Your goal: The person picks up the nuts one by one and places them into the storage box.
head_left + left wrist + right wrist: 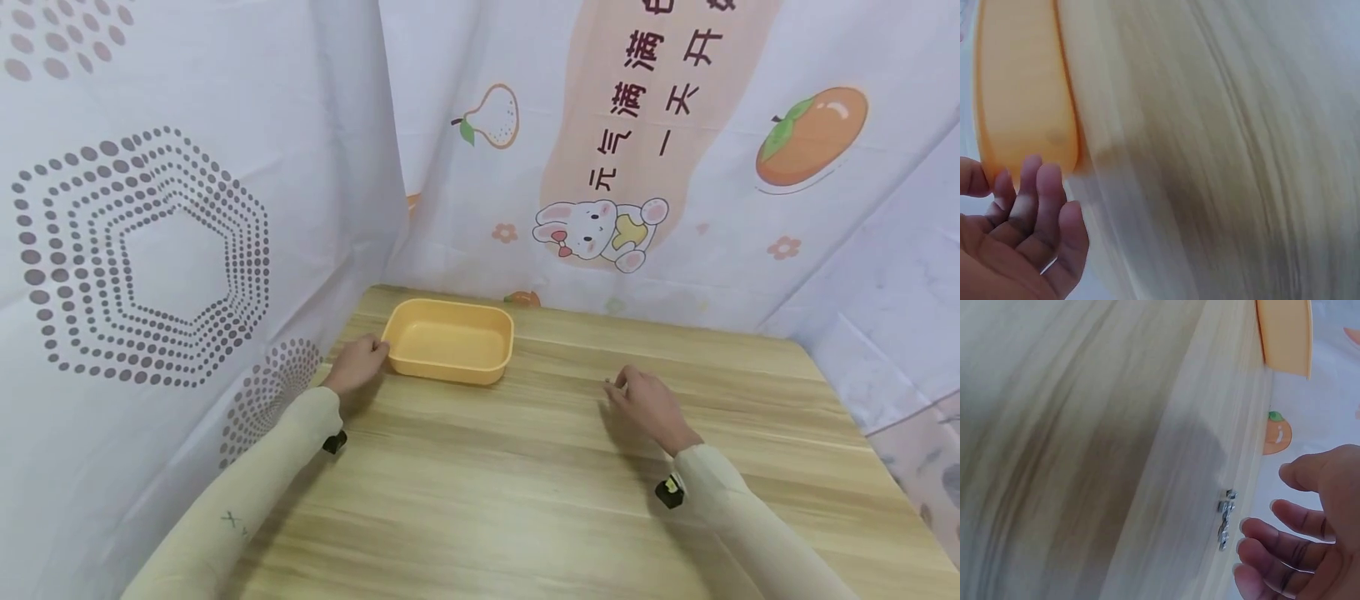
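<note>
Just beyond fingertips of right hand [651, 406], row of small silvery metal pieces [1225, 516] seen lying on wood-grain tabletop [480, 475]; thumb held wide of loosely bent fingers, gap left between. Farther left, orange plastic tray [450, 372] pinched at left end by left hand [356, 363]. Tray set well apart from pieces, near printed fabric backdrop [450, 217].

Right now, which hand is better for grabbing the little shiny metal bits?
Probably the right hand: its fingers are close beside the shiny metal bits. The left hand is farther away, touching the yellow tray.
</note>
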`<state>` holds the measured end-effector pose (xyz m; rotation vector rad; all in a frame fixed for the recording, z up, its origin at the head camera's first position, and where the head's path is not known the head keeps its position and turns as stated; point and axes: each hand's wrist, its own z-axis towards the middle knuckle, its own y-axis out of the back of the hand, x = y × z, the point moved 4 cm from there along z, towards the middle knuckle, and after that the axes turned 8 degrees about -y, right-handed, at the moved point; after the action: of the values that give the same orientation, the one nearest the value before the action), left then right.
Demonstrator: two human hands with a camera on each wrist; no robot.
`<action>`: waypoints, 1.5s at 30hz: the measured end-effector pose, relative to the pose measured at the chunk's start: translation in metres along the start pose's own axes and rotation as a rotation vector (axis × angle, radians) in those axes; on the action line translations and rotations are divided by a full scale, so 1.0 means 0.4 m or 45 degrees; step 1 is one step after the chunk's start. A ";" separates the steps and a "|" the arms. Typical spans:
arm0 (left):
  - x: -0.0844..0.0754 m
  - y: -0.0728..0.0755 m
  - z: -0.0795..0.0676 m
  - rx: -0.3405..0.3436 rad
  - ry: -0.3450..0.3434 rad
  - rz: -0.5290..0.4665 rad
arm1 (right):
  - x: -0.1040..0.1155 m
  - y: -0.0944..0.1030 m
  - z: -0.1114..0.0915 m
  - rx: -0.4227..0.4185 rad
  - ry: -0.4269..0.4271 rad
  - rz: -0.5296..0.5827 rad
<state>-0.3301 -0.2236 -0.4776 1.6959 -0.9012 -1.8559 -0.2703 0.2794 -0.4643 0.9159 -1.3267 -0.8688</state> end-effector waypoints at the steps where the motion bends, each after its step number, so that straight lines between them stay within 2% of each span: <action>1: 0.002 0.000 0.002 0.013 0.006 -0.013 | -0.003 -0.001 0.001 0.007 -0.006 -0.001; 7: 0.014 -0.006 0.003 0.097 0.058 -0.047 | -0.029 -0.013 0.006 0.048 -0.052 0.001; 14: 0.014 -0.012 -0.014 0.118 0.072 -0.034 | -0.053 -0.031 0.009 0.080 -0.081 0.014; 22: -0.001 -0.007 -0.013 0.092 -0.001 -0.044 | -0.078 -0.025 0.025 0.030 -0.045 0.005; 29: 0.002 -0.009 -0.014 0.097 -0.014 -0.075 | -0.078 -0.020 0.032 0.036 -0.036 0.005; 41: -0.009 -0.007 -0.020 0.126 -0.105 -0.095 | -0.073 -0.029 0.047 0.069 -0.021 0.008; 45: -0.008 -0.007 -0.022 0.141 -0.110 -0.109 | -0.073 -0.031 0.049 0.059 -0.009 -0.009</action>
<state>-0.3207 -0.2210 -0.4777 1.7563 -0.9968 -1.9821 -0.2916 0.3002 -0.4867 0.9551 -1.3556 -0.8505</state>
